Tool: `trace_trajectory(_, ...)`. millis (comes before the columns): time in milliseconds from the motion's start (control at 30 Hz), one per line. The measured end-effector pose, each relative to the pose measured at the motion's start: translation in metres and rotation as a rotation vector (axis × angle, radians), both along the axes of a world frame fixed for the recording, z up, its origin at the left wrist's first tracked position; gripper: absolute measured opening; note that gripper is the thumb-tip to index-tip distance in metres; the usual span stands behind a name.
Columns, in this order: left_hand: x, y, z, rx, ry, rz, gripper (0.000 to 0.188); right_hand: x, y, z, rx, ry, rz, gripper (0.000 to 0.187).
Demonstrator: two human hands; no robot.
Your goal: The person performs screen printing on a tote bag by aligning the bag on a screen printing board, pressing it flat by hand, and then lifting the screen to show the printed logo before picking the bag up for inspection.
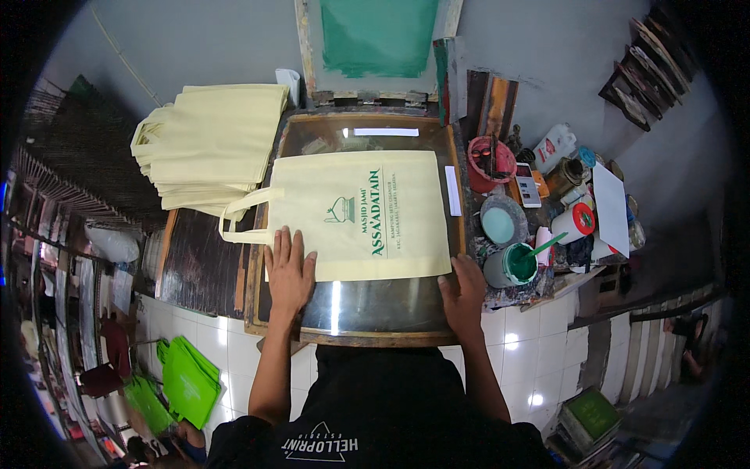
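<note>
A cream cloth bag (312, 187) with green printing lies flat and sideways on a glass-topped wooden printing table (351, 340). Its handles point left. My left hand (289, 273) rests on the bag's near left corner by the handles, fingers stretched out. At the near right corner is my right hand (464, 295), its thumb apart from the fingers and touching or close to the bag's edge. Part of its fingertips is hard to make out. Behind the table stands a raised screen frame (379, 39) with green mesh.
A stack of cream bags (219, 141) sits at left on a dark side table (199, 270). On the right, a cluttered stand holds a green paint tub (500, 270), a grey bowl (498, 225), a red bucket (491, 160) and bottles. Green bags (191, 383) and another person are at lower left.
</note>
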State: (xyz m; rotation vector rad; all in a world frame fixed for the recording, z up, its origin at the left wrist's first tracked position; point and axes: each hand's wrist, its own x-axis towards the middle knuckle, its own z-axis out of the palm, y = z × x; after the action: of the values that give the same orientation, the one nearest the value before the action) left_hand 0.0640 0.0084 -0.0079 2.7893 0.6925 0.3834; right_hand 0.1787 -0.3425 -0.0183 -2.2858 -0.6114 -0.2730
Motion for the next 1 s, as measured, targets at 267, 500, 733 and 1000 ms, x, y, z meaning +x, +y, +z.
trace_trajectory(267, 0.003, 0.019, 0.008, -0.103, -0.084, -0.030, 0.056, 0.005, 0.000, -0.009, -0.050, -0.055, 0.014, 0.040)
trace_trajectory(500, -0.039, 0.022, 0.005, -0.091, -0.156, 0.197, 0.059, 0.003, -0.002, -0.005, -0.047, 0.022, -0.011, 0.045)
trace_trajectory(733, -0.038, 0.019, -0.001, -0.098, -0.126, 0.316, 0.066, 0.003, 0.002, 0.001, -0.107, 0.020, -0.017, 0.050)
trace_trajectory(1000, -0.038, 0.020, -0.005, -0.084, -0.112, 0.333, 0.067, 0.004, 0.003, -0.004, -0.143, -0.032, -0.015, 0.051)
